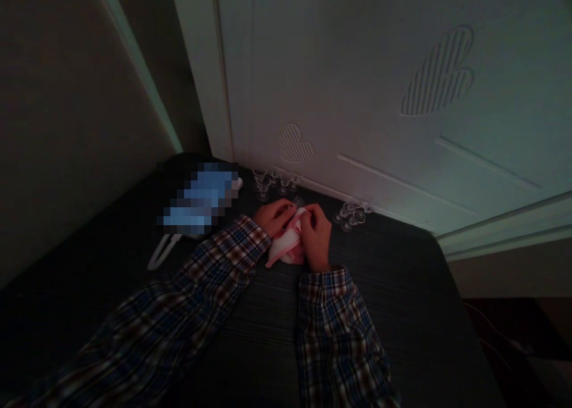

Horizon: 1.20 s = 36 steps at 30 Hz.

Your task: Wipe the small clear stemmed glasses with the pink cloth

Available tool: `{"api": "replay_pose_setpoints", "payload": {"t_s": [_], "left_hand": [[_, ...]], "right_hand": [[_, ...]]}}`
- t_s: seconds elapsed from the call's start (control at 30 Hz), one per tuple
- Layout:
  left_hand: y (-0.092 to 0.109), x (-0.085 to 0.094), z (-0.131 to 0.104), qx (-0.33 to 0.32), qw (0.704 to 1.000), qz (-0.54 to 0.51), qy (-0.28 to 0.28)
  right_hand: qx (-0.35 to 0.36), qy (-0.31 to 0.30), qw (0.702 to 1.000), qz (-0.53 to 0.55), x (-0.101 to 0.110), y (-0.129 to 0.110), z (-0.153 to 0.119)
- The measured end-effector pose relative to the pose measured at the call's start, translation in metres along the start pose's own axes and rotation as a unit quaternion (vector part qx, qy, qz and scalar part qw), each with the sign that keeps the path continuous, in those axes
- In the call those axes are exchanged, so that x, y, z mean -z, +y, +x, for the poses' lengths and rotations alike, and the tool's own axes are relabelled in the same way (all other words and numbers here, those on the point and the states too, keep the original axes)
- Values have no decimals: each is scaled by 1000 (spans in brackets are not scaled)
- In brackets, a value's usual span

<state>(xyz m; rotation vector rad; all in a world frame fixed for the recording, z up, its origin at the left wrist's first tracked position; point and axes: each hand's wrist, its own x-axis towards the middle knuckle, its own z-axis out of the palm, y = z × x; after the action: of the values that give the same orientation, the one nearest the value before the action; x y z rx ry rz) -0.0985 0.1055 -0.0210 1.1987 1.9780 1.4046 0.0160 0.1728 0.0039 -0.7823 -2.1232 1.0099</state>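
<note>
My left hand (273,216) is closed, its fingers bent around a small clear glass (298,202) that juts out between my two hands. Most of this glass is hidden by fingers and cloth. A pink and white cloth (286,244) is pinched in my right hand (316,232) and hangs down to the dark table (268,336). It lies against the clear glass. Behind my left hand stand several tiny clear stemmed glasses (263,186). Beyond my right hand, several more small stemmed glasses (347,222) are grouped together, some apparently lying on their sides.
A phone (201,199) with a blurred-out screen rests at the left, a white cable (159,252) coming from its near end. A white panel with heart shapes (357,98) rises along the table's back edge. The room is dim.
</note>
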Motion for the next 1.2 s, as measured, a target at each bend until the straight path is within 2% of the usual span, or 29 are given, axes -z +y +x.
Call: {"api": "replay_pose_setpoints", "payload": {"t_s": [0.33,1.2], "left_hand": [[2,1,-1,-8,999,31,-9],[3,1,0,-4,998,63,-18]], "right_hand": [[-13,-20,1000,5,-2,2,1],[-5,-19,1000,-5,-4,6,0]]}}
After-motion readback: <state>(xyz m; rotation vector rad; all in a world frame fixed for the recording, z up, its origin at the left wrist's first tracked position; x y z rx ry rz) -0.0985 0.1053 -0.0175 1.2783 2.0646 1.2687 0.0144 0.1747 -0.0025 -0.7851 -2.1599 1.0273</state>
